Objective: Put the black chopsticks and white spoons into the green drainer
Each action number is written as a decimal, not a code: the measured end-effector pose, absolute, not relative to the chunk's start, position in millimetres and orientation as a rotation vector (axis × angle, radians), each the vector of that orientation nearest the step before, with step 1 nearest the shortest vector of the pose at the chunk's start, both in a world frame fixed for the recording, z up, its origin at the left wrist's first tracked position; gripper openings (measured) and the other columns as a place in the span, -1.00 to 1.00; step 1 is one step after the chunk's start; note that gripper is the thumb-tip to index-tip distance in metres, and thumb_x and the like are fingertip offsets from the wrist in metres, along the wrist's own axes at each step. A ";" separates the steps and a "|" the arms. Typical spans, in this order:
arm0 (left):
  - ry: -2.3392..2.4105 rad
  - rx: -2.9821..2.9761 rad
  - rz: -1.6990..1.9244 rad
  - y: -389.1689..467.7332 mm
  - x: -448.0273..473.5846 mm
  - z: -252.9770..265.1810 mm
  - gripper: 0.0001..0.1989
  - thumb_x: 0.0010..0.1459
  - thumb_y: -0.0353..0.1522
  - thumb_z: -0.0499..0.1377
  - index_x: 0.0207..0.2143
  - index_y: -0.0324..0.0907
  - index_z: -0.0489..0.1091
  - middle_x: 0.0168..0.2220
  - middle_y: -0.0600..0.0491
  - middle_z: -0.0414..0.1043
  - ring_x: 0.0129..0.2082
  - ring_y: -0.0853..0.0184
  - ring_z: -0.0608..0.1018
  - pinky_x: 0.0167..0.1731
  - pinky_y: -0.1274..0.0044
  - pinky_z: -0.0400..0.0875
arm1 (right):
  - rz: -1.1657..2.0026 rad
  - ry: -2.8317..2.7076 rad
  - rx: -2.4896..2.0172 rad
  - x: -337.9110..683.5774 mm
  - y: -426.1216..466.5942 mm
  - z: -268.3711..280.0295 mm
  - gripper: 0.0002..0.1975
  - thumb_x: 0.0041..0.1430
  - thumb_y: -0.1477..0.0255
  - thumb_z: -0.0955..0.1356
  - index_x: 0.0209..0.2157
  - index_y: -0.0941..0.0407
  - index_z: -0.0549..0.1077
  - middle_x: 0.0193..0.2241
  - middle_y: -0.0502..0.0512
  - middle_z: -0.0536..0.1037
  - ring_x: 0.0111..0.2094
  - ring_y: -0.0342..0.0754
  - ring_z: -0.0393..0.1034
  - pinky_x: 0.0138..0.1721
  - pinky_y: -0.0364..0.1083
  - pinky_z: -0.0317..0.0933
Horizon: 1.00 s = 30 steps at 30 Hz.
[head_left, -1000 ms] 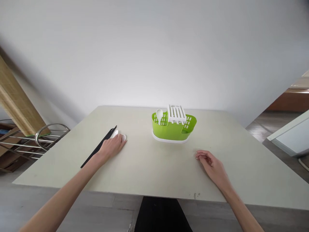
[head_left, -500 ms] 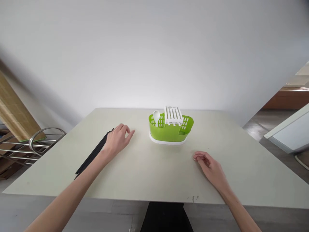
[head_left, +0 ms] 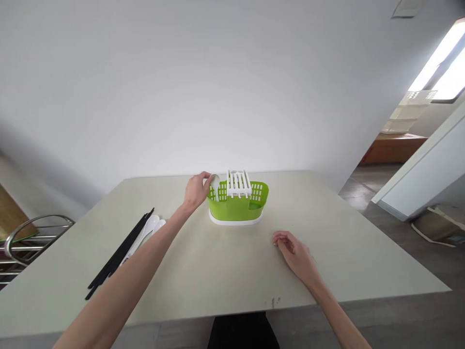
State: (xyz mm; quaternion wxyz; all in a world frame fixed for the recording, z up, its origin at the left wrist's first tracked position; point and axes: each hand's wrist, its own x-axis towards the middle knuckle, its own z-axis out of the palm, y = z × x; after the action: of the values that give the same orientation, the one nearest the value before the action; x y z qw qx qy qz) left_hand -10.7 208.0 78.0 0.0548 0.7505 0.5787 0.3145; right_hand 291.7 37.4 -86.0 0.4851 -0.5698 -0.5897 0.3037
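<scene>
My left hand (head_left: 197, 189) is at the left end of a green basket (head_left: 237, 209) with a white base. Its thumb and fingers close at the edge of the bowl of a white spoon (head_left: 215, 182), which stands upright in the basket's left compartment. A white slotted holder (head_left: 239, 183) sits across the basket's middle. On the table to the right, my right hand (head_left: 293, 251) rests with its fingers curled together and nothing visible in them. Black chopsticks (head_left: 121, 251) and white spoons (head_left: 148, 226) lie to the left, partly hidden behind my left forearm.
The pale table (head_left: 225, 271) stands against a white wall (head_left: 232, 87). A metal rack (head_left: 22, 242) is beyond its left edge. At the far right is a white panel (head_left: 425, 160) with a bag-like item (head_left: 438, 225) on the floor beside it.
My left hand has moved from beside the chopsticks over to the spoon in the basket. White spoons now show by the chopsticks. My right hand stays on the table; the view has shifted.
</scene>
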 end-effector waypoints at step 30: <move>1.845 2.362 0.203 102.7 -156.5 7.8 -0.57 0.47 -0.11 -0.17 -0.14 -0.10 0.42 -0.12 -0.10 0.60 -0.16 0.11 0.62 -0.22 0.38 0.40 | 0.766 -1.472 -1.447 303.5 36.3 -101.5 -0.68 0.33 0.16 0.30 -0.06 0.06 0.51 -0.11 0.18 0.66 -0.13 0.06 0.56 0.01 0.05 0.39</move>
State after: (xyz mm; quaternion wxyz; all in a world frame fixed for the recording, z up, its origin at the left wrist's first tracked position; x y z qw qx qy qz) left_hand -156.5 102.7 7.8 0.0687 0.7845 0.6127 0.0674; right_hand 303.5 36.3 -101.5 0.4528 -0.5859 -0.5962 0.3101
